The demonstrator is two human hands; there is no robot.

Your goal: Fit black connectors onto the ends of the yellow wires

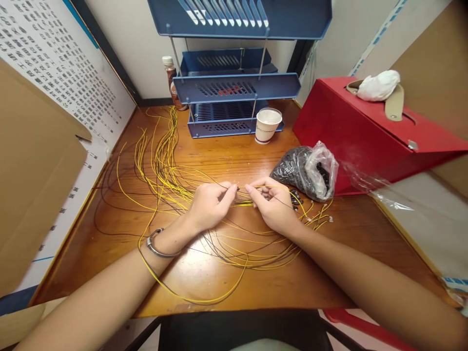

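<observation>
My left hand [210,204], with a metal bracelet on the wrist, is closed in a pinch. At its fingertips sits a small black piece [238,188], too small to name exactly. My right hand [272,207] is closed just to the right, thumb and forefinger pinching a thin wire [242,187]. A narrow gap separates the two sets of fingertips. Beneath both hands runs a bundle of yellow and black wires [171,185], fanning out to the left. Several wires loop toward the table's front edge. Small black parts [296,197] lie beside my right hand, partly hidden by it.
An open clear plastic bag [298,165] of black parts lies behind my right hand. A paper cup [268,126] stands before a blue tiered tray rack [237,87]. Behind the wires is a bottle [170,80]. A red box [351,136] stands at right, cardboard [32,180] at left.
</observation>
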